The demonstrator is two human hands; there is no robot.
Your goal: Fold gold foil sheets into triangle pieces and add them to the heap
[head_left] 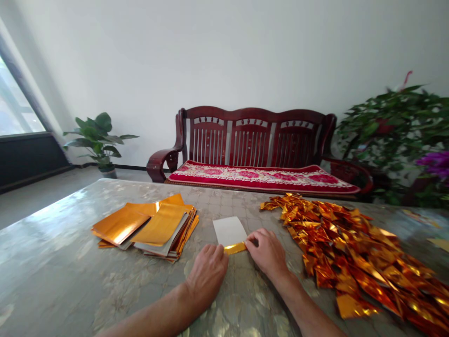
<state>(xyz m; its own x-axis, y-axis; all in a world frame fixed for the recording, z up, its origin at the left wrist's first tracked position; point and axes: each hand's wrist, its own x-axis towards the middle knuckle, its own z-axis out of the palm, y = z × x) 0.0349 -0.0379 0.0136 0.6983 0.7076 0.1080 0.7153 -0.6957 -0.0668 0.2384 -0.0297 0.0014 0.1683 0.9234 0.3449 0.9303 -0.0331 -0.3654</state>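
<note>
The largest thing is the tabletop, shiny and patterned, and behind it stands a dark red wooden bench with a flowered red cover on its seat. On the right part of the tabletop lies a long heap of folded golden pieces, loose and in no container. On the left is an untidy stack of golden sheets, some showing a grey-white back. Beyond the tabletop, at left, a green plant grows in a dark pot. In the middle are the left hand and the right hand, and between them, flat on the tabletop, one sheet with the white side up. Its near edge is turned over as a golden strip. The right fingers pinch the strip's right end; the left fingers are close together at its left end, but I cannot tell whether they grip it.
</note>
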